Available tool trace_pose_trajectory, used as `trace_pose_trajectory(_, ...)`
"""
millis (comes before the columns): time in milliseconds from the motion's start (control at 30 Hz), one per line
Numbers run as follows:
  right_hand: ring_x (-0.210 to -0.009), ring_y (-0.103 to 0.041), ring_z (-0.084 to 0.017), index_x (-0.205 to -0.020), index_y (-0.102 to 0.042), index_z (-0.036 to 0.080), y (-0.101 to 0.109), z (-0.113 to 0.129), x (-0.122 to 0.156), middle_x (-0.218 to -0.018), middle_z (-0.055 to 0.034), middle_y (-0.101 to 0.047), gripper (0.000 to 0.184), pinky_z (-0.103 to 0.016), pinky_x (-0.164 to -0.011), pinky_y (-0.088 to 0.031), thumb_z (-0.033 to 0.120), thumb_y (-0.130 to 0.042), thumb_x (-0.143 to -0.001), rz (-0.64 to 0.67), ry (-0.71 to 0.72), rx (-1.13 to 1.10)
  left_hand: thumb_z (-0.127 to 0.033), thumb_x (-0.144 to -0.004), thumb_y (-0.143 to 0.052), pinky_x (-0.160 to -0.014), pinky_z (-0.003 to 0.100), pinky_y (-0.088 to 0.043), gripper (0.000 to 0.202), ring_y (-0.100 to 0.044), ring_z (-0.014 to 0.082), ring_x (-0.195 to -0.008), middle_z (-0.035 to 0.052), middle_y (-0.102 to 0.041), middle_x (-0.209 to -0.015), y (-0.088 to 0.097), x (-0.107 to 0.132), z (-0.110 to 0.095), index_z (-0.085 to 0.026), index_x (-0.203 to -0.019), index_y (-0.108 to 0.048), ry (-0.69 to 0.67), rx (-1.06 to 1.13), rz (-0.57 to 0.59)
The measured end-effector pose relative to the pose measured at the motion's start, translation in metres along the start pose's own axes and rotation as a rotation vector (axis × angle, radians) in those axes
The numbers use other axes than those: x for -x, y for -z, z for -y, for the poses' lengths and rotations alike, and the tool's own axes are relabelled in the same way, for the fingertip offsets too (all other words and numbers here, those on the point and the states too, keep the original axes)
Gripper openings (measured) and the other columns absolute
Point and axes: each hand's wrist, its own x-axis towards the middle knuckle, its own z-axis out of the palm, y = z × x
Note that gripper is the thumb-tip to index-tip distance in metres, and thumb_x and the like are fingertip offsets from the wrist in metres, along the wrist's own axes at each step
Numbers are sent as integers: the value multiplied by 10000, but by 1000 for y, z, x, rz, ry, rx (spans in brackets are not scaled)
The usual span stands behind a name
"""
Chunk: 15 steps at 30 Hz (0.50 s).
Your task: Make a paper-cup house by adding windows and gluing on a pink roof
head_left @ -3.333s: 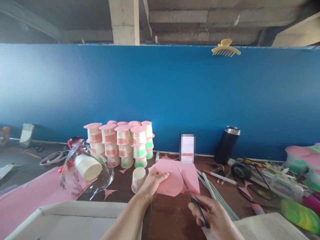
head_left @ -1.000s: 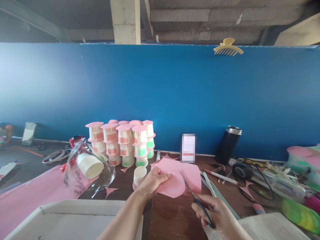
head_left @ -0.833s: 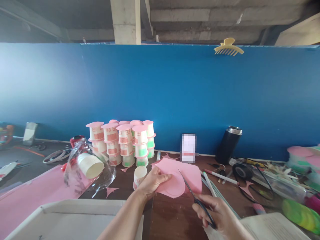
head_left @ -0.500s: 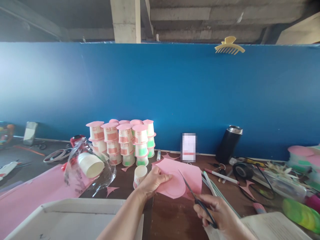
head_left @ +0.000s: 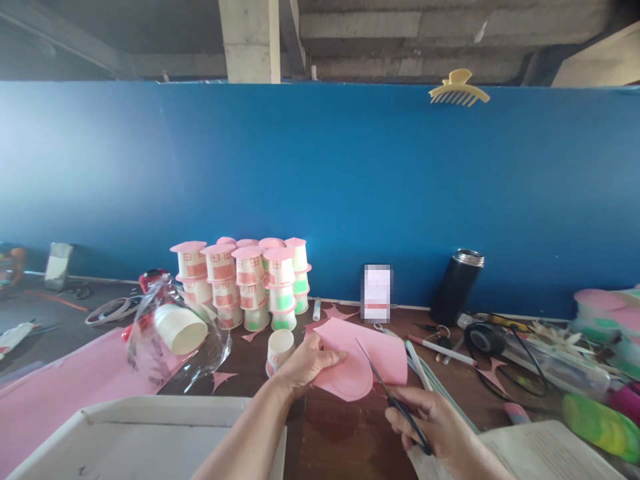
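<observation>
My left hand (head_left: 303,365) pinches the left edge of a pink paper sheet (head_left: 380,350) held just above the brown table. A rounded part of the sheet curves down at its lower edge. My right hand (head_left: 435,427) grips black scissors (head_left: 387,393), whose blades are partly apart and point up into the sheet. A single upturned paper cup (head_left: 277,350) stands just left of my left hand.
Stacked paper cups with pink lids (head_left: 245,283) stand by the blue partition (head_left: 320,187). A plastic bag with a cup (head_left: 175,333), a large pink sheet (head_left: 60,393), a white tray (head_left: 135,437), a black flask (head_left: 455,287), pens (head_left: 440,350), tape (head_left: 483,340) and an open book (head_left: 540,453) surround my hands.
The pink sheet has turned a little in my left hand and the scissors have worked further along its rounded edge. Both hands stay in nearly the same place.
</observation>
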Motion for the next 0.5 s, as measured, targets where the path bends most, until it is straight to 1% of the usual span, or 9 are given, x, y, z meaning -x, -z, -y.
trace_pose_trajectory(233, -531, -439, -93, -642, -479, 187, 0, -3, 0, -613, 42, -431, 301, -228, -501, -312, 409, -610, -797, -4, 15, -12, -360, -563, -877, -581, 247, -355, 446, -518, 108, -602, -44, -565, -667, -3, 3, -3, -153, -793, -556, 2, 20, 4)
trace_pose_trajectory(400, -531, -417, -94, -634, -470, 192, 0, -2, 0, -604, 47, -405, 335, -232, -500, -304, 444, -630, -786, -7, 18, -19, -357, -542, -885, -578, 249, -357, 463, -520, 110, -589, -51, -566, -648, -5, 5, -7, -157, -790, -549, 15, 23, -3)
trace_pose_trajectory(500, -534, -422, -96, -635, -469, 191, 0, -4, 0, -603, 46, -411, 335, -233, -506, -311, 436, -627, -799, 1, 38, -18, -361, -544, -886, -567, 245, -354, 463, -516, 107, -577, -54, -564, -631, -6, 6, -8, -163, -773, -535, 23, 20, -8)
